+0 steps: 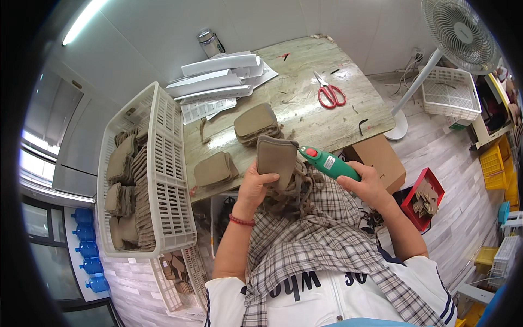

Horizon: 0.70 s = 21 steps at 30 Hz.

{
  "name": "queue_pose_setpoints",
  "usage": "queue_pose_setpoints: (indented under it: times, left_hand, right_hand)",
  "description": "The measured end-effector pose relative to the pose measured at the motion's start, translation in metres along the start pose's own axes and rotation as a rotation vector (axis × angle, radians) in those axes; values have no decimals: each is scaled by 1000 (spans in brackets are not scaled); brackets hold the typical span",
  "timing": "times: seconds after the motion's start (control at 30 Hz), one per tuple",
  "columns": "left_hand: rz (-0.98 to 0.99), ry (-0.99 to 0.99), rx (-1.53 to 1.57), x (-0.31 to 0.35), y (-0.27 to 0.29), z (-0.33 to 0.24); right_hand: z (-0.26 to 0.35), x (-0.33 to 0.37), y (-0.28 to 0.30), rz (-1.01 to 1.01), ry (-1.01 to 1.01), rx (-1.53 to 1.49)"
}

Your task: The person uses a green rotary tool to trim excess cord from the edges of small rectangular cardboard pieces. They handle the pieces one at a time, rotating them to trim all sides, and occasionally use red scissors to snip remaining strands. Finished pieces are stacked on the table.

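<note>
My left hand (254,188) is closed on a tan fabric piece (275,158) with a dark bound edge and holds it upright above my lap, thumb on its face. In my right hand (364,184) is a green handheld electric cutter (330,163) with a red button. Its tip is at the piece's upper right corner; I cannot tell whether it touches. Loose brown strips (297,191) hang below the piece onto my checked apron (327,245). Behind it a stack of similar pieces (256,121) lies on the table, and another stack (214,169) lies to the left.
Red-handled scissors (331,96) lie on the worn table (305,65), near rolled papers (220,79) and a flask (210,42). A white crate (173,191) full of fabric pieces stands left. A cardboard box (379,161), a red box (408,207) and a fan (463,35) are on the right.
</note>
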<state>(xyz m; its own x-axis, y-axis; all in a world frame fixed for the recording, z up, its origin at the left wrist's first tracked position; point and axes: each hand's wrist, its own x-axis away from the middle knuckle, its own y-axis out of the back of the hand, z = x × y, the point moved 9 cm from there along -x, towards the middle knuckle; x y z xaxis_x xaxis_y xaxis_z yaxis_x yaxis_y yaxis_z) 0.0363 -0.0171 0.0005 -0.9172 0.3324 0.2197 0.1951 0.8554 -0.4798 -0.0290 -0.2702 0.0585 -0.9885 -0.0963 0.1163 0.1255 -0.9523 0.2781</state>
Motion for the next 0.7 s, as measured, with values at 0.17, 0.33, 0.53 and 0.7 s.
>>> queue_pose_setpoints:
  times: [0.17,0.33,0.53,0.7]
  left_hand:
    - [87,89,-89,4,2,-10]
    - [121,125,-210,6,1,-8]
    - [119,164,-281,9,-3,5]
    - [130,227,-260,12,-11,15]
  right_hand:
    - [7,5,3,108,-14,159]
    - [1,4,3,56,128,276]
    - [-1,7,-3,9,111,310]
    - [-9,4,-12,2,53,227]
